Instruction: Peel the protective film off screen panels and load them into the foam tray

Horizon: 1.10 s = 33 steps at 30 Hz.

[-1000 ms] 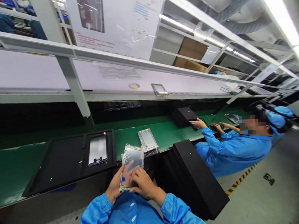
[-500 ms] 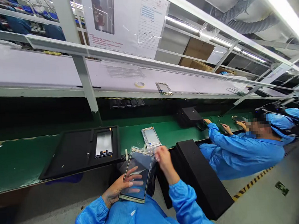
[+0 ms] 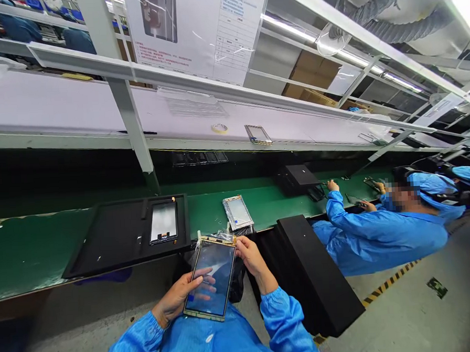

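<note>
My left hand (image 3: 184,293) is closed on the left edge of a clear touch panel (image 3: 212,277) with a thin dark border, its thumb over the front and its fingers showing through the glass from behind. At the panel's upper right corner, my right hand (image 3: 251,254) pinches the edge close to a small orange-brown tab. Crinkled clear plastic film (image 3: 222,234) lies behind the top edge. Just beyond, on the green bench, rests a stack of wrapped panels (image 3: 237,213). A display screen (image 3: 163,222) lies in a black tray (image 3: 115,235) to the left.
A tall black box (image 3: 319,271) stands right of my arm, with a smaller black stack (image 3: 298,178) on the bench (image 3: 205,206). A co-worker (image 3: 380,231) in blue sits at the right. Overhead, a shelf (image 3: 185,126) carries tape (image 3: 219,128) and frames (image 3: 258,135).
My right hand has come from beside the panel, where it held clear film, onto the panel's upper right corner. The panel has shifted slightly left. The co-worker's hands have moved.
</note>
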### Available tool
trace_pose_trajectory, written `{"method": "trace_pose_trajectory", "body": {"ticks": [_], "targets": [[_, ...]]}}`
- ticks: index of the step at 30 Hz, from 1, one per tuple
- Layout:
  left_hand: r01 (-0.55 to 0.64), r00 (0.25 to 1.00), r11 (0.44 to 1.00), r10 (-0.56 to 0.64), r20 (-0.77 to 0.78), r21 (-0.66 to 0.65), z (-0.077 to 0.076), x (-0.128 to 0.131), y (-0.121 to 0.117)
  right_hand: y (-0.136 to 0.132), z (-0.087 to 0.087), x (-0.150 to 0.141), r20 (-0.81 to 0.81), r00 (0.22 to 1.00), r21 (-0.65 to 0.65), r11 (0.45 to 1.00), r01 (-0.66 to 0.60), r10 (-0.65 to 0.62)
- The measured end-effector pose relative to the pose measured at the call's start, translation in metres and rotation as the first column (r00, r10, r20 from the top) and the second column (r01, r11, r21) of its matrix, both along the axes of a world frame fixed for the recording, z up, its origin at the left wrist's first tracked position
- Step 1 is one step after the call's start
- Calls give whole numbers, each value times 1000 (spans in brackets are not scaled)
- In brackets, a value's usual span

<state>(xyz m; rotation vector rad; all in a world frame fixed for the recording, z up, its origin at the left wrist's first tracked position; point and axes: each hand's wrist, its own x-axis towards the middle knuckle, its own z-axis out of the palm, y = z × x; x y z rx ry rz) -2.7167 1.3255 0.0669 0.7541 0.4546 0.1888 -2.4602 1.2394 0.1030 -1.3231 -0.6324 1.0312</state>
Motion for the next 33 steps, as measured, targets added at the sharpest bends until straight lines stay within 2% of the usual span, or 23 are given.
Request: {"method": "trace_pose_trajectory", "body": {"ticks": [3,6,8,10,12,15,18,20,22,24,25,26,28,29,30,31,33], "targets": [[6,1000,1000,-6,-3,-9,-3,-1,0,10,-6,-14,-226,974,31,999,32,-25],[7,1000,1000,-7,9,-15,-8,-4,1,12,-16,-20,-301,954,57,998,35,-16],[15,1000,999,-14,28,-51,-10,-8,2,10,-26,-24,-186,981,26,998,-52,56],[-14,998,995,20,55,-102,-11,-17,4,4,-38,-29,24,983,-62,981,-182,184],[-103,992,985,112,57,-141,-11,-30,6,-6,-47,-35,129,938,-147,942,-303,322],[-236,972,957,232,-47,-169,-14,-50,6,-24,-55,-50,13,878,-175,866,-469,478],[-282,950,942,247,-190,-185,-21,-64,2,-35,-61,-65,-36,789,-209,768,-606,613],[-253,940,953,202,-275,-167,-25,-71,1,-38,-72,-68,-46,765,-260,732,-630,642],[-218,920,970,167,-355,-109,-26,-78,7,-38,-88,-59,-102,805,-326,745,-582,585],[-311,874,950,274,-400,-28,-26,-86,20,-36,-108,-38,-123,897,-456,779,-430,424],[-413,828,911,379,-414,8,-25,-91,28,-35,-119,-24,-89,939,-533,781,-326,332],[-529,760,848,492,-425,36,-25,-96,37,-32,-129,-9,-30,967,-598,771,-219,252],[-718,593,691,669,-448,81,-25,-106,51,-22,-149,19,103,982,-670,741,-51,161],[-767,528,634,713,-462,102,-25,-109,55,-14,-159,30,152,976,-684,730,-9,155],[-791,484,600,733,-477,120,-26,-110,57,-3,-170,38,185,968,-693,721,8,167],[-797,463,590,736,-494,132,-27,-108,56,11,-181,43,216,958,-705,709,19,189],[-777,463,615,704,-538,136,-32,-98,46,43,-206,46,264,925,-730,684,8,272]]}}
